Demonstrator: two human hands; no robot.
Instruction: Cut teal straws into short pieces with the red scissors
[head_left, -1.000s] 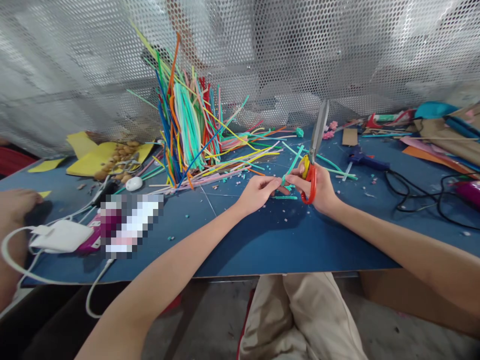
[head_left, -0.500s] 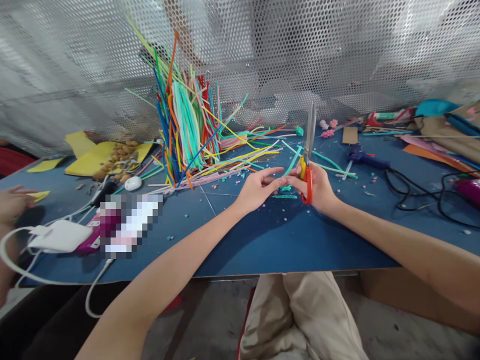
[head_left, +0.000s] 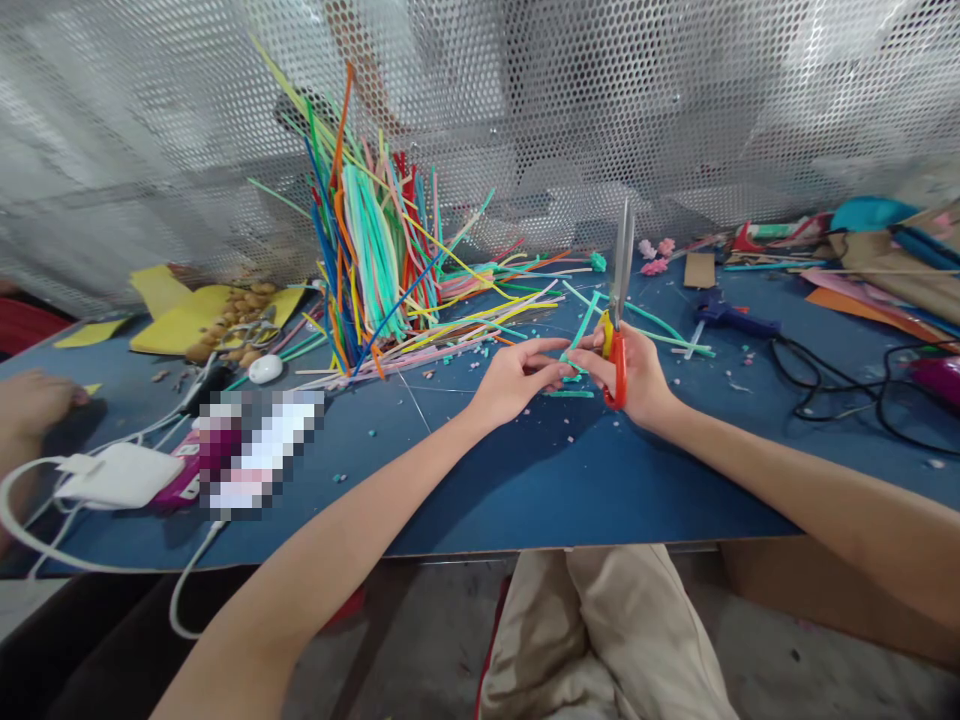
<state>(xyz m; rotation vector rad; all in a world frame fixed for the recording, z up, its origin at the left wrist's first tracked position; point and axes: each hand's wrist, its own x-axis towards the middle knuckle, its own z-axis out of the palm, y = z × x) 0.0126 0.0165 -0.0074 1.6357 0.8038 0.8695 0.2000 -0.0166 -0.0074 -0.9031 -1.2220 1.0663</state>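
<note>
My right hand [head_left: 636,378] holds scissors [head_left: 619,350] with red and yellow handles, their blades pointing up and away. Its thumb and fingertips meet a teal pipe cleaner [head_left: 586,322]. From the other side, my left hand [head_left: 517,380] pinches the same teal strip, fingertips close to those of my right hand. A short teal piece [head_left: 571,394] lies on the blue table [head_left: 480,490] just below my fingers. Beyond the hands, more green stems [head_left: 660,322] are spread on the table.
Upright pipe cleaners [head_left: 375,250] stand back left against a mesh panel [head_left: 585,120]. A phone [head_left: 262,450], a white charger [head_left: 120,474] and cables lie left, near another person's hand [head_left: 37,400]. A blue glue gun [head_left: 735,318] lies right.
The teal strip between my fingertips shows more clearly, and my right fingers have shifted slightly around it. At the far left, the other person's hand has moved over the yellow paper.
</note>
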